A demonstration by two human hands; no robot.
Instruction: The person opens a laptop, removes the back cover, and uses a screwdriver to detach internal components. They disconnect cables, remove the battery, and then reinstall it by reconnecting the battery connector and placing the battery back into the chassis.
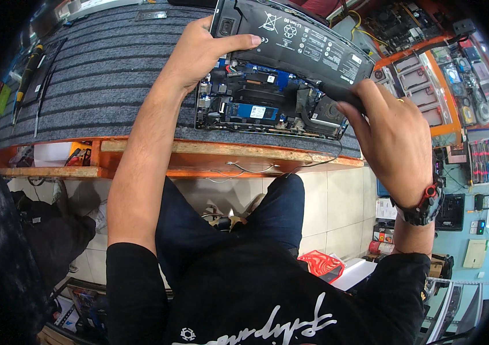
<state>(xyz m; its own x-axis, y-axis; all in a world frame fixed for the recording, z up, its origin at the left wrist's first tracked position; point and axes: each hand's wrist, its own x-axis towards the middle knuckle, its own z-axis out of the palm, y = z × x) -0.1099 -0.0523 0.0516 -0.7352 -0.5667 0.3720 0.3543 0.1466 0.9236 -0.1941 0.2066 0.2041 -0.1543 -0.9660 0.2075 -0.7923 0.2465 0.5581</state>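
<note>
An opened laptop [238, 95] lies at the bench's front edge, its circuit boards, blue storage stick [254, 111] and round fan [329, 110] bare. Across its far part is a wide black battery [307, 43] with white print. My left hand [201, 49] grips the laptop's far left side, thumb flat on the battery and the other fingers hidden behind the edge. My right hand [379, 123] is closed round a black tool [342, 94] with a tapered tip. That tip points at the boards just below the battery's near edge; whether it touches, I cannot tell.
A grey ribbed mat [100, 69] covers the wooden bench. At the left lie a yellow-and-black screwdriver [29, 72] and dark strips. An open drawer [54, 155] sits under the bench. Orange-framed shelves [422, 86] with parts stand at right; a thin cable [319, 164] hangs over the front edge.
</note>
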